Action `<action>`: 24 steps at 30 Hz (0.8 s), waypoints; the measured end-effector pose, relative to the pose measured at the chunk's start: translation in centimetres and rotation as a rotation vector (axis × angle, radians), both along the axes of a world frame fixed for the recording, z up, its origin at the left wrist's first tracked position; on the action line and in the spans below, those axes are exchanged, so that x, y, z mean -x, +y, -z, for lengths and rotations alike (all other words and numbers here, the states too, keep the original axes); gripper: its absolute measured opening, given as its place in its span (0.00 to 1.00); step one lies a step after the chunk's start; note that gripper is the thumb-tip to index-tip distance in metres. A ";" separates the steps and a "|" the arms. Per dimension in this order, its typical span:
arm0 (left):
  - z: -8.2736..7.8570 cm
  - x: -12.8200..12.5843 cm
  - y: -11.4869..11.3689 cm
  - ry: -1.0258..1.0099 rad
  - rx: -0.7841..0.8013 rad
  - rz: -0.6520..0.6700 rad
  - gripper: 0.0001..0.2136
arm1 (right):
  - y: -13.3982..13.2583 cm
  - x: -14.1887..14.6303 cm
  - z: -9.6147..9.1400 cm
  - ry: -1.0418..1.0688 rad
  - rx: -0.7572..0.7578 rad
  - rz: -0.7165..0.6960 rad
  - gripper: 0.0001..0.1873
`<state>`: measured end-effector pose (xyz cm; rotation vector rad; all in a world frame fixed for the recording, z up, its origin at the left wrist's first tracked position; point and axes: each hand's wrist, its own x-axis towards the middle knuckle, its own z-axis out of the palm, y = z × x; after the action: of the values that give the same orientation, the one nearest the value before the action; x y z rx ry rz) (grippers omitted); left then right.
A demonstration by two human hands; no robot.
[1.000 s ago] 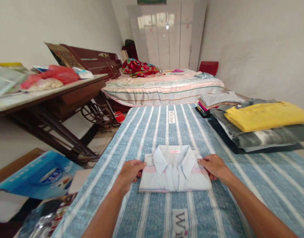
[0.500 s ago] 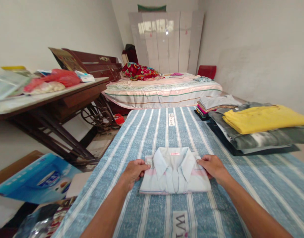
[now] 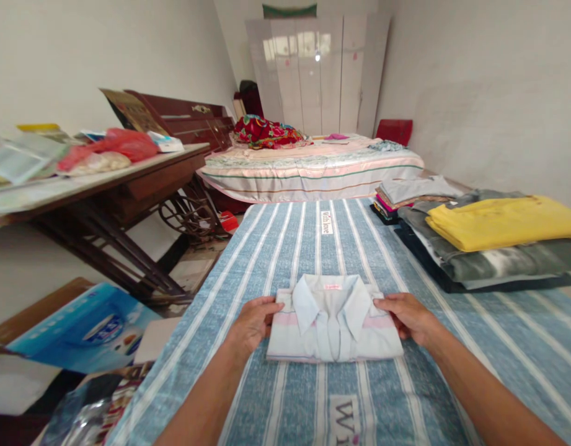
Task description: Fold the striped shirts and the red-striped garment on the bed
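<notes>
A folded pale blue collared shirt point(image 3: 334, 322) with pink stripes lies collar up on the blue and white striped bed sheet point(image 3: 313, 241). My left hand point(image 3: 252, 322) grips the shirt's left edge with curled fingers. My right hand point(image 3: 406, 316) grips its right edge the same way. Both forearms reach in from the bottom of the view.
Stacks of folded clothes lie at the right, a yellow garment point(image 3: 499, 220) on grey ones point(image 3: 480, 260) and a smaller pile point(image 3: 406, 195) behind. A wooden sewing table point(image 3: 127, 186) with bags stands at the left, a blue box point(image 3: 80, 325) below it, another bed point(image 3: 313, 164) and a white wardrobe point(image 3: 313, 74) beyond.
Both hands stay on the shirt's sides. The view has shifted slightly, so the shirt and hands sit a little further right in the picture.
</notes>
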<state>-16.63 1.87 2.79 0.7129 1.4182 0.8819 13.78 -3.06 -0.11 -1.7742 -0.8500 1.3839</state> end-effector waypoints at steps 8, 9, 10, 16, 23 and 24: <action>-0.6 -0.8 -0.4 0.194 -0.098 -0.114 0.24 | -0.7 0.5 -0.1 -0.016 -0.242 0.048 0.14; -0.7 -0.9 -0.4 0.204 -0.105 -0.113 0.24 | -0.7 0.7 -0.1 0.028 -0.230 0.065 0.14; -0.8 -0.9 -0.3 0.208 -0.105 -0.109 0.24 | -0.7 0.9 0.0 0.075 -0.209 0.078 0.14; -1.8 0.2 0.4 0.100 0.059 -0.056 0.15 | -0.4 1.8 -0.6 0.192 -0.185 0.122 0.14; -2.9 1.4 1.0 -0.016 0.280 0.131 0.18 | -0.5 1.3 -1.0 0.311 -0.144 0.007 0.16; -2.8 1.4 1.0 0.007 0.269 0.126 0.19 | -0.5 1.4 -0.9 0.313 -0.183 0.013 0.14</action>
<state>-18.01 2.87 5.64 0.5935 1.4478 0.5778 12.39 -3.52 0.77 -1.3780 -0.7660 1.4759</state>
